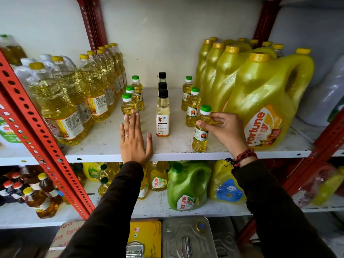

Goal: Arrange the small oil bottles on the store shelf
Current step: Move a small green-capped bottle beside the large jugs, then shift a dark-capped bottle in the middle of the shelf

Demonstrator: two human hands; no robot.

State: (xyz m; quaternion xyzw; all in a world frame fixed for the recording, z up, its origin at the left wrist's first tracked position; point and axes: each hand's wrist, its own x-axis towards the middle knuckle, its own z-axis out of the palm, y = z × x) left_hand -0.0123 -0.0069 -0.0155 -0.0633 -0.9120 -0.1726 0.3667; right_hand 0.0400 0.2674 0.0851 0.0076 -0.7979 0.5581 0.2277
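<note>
Head view: the right hand (221, 127) grips the nearest green-capped bottle (202, 128) at the near end of the right row of 3 on the shelf (104, 140), just beside the big yellow jug (266, 101). The left hand (133, 140) lies flat and released, fingertips touching the left row's front bottle (128, 107). The step looks like lining up the rows; next, each front bottle likely needs nudging square with those behind.

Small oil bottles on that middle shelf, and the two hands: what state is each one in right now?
Front right green-capped bottle: upright, capped, held by the right hand.
Right hand: closed around that bottle's shoulder.
Front left green-capped bottle: upright, capped, fingertips touching it.
Left hand: open, flat on the shelf.
Black-capped bottles: three upright in one file, capped.
Other green-capped bottles: upright, capped, untouched.
</note>
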